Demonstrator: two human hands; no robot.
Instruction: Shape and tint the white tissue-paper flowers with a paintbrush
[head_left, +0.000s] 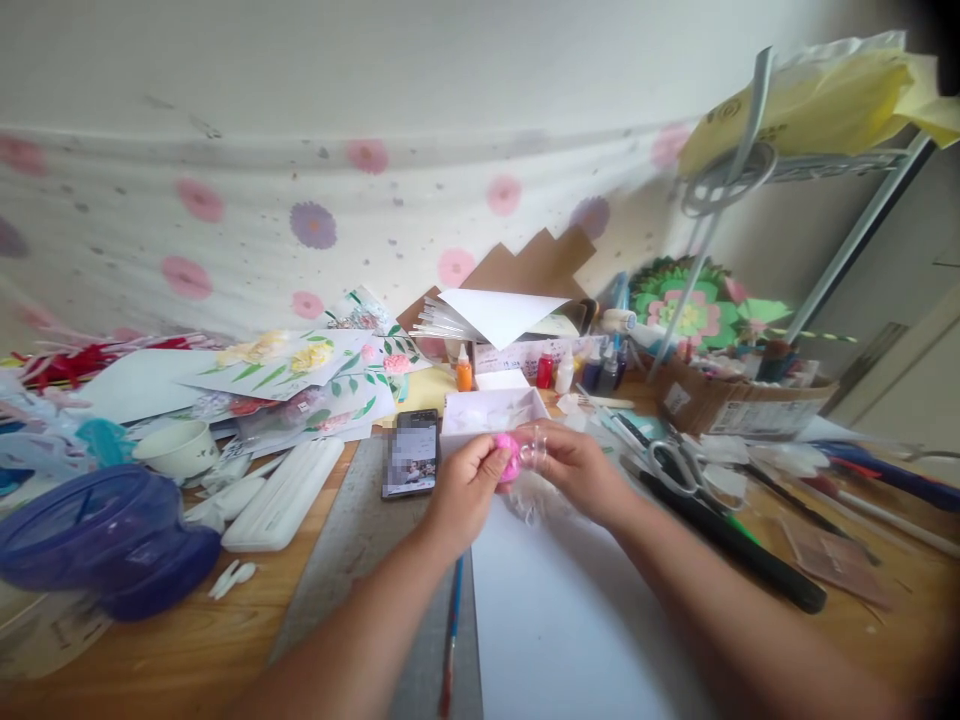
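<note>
My left hand pinches a bright pink, soft-looking lump between thumb and fingers. My right hand is closed on a small clear plastic piece with a rounded shape, held right against the lump's right side; its exact kind is unclear. Both hands meet above the top of a white sheet of paper. Under my right hand lies a crumpled, see-through wrapping, partly hidden. Just behind the hands stands a white open box.
A phone and a paintbrush lie on the grey mat. At left are a purple container and a white case; at right, scissors, a black-handled tool and a cardboard box. Dropper bottles stand behind.
</note>
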